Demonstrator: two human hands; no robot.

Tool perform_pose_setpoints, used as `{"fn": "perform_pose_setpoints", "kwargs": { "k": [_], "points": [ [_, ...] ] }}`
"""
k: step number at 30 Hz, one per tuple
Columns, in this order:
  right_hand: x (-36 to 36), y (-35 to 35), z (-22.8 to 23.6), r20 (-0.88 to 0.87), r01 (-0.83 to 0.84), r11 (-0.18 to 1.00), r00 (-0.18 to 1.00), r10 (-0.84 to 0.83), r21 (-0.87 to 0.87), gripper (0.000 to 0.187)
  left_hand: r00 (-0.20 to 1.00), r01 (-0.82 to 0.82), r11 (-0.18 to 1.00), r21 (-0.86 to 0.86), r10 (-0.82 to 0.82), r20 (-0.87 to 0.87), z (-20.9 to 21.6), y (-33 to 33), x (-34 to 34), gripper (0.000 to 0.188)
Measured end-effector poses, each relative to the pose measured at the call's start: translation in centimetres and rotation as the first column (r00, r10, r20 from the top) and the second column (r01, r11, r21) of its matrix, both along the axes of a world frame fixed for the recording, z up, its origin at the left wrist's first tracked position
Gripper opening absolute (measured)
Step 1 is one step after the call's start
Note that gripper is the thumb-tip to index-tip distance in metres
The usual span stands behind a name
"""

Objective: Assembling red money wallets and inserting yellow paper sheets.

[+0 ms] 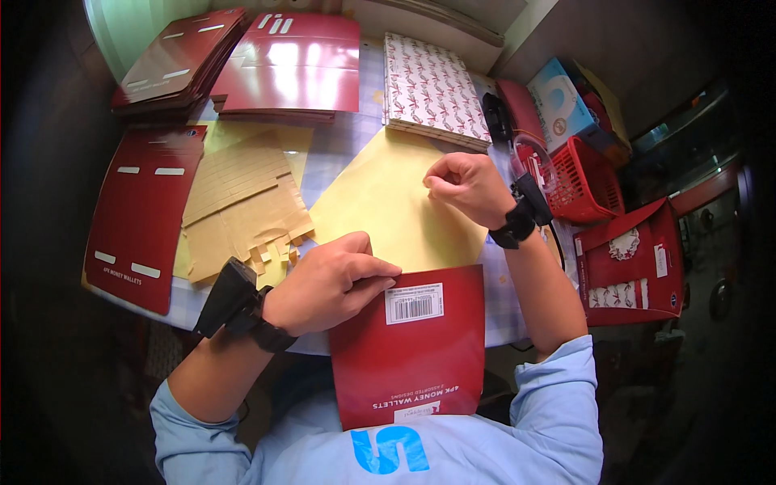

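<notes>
A flat red printed cardboard piece (pixel 404 347) with a white barcode label (pixel 414 304) lies at the table's front edge, reaching back toward my body. My left hand (pixel 331 283) pinches its far left corner between thumb and fingers. Over a yellow sheet (pixel 368 202) beyond the cardboard, my right hand (pixel 469 188) is raised with its fingertips pressed together. What those fingertips hold, if anything, is too small to make out. Beside my left hand is a batch of tan paper strips (pixel 242 202), with small yellow tabs (pixel 271 255) sticking out at its near end.
Stacks of red slotted cardboard (pixel 178 61) and plain red cardboard (pixel 295 77) stand at the back left. One slotted red piece (pixel 141 218) lies at left. A patterned white stack (pixel 432 89) is behind the yellow sheet. At right are a red basket (pixel 584 182) and an open red packet (pixel 630 267).
</notes>
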State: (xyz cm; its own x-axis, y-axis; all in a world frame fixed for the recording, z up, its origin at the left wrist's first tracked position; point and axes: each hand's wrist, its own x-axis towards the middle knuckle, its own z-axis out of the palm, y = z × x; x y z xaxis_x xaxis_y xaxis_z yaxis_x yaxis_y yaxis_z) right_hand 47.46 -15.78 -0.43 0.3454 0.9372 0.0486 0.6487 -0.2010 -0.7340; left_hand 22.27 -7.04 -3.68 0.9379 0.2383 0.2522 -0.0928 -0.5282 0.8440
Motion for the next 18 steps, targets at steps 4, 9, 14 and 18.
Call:
{"fn": "perform_pose_setpoints", "kwargs": {
  "k": [4, 9, 14, 18],
  "points": [
    [-1.2, -1.9, 1.8, 0.058, -0.163, 0.983, 0.986, 0.159, 0.088, 0.005, 1.000, 0.002, 1.000, -0.003, -0.002, 0.015, -0.1, 0.0, 0.0, 0.019],
    [-3.8, -4.2, 3.0, 0.361, -0.383, 0.910, 0.880, 0.308, 0.160, 0.005, 1.000, 0.004, 1.000, -0.027, -0.003, 0.018, 0.0, 0.0, -0.1, 0.016],
    [-5.4, -5.4, 3.2, 0.431, -0.448, 0.881, 0.832, 0.349, 0.153, 0.011, 1.000, 0.008, 0.998, -0.062, -0.009, -0.012, 0.2, 0.1, -0.1, 0.012],
    [-5.8, -5.5, 3.5, 0.472, -0.453, 0.881, 0.812, 0.344, 0.137, 0.011, 1.000, 0.007, 0.999, -0.039, -0.008, -0.008, 0.2, 0.1, -0.1, 0.011]
  ]
}}
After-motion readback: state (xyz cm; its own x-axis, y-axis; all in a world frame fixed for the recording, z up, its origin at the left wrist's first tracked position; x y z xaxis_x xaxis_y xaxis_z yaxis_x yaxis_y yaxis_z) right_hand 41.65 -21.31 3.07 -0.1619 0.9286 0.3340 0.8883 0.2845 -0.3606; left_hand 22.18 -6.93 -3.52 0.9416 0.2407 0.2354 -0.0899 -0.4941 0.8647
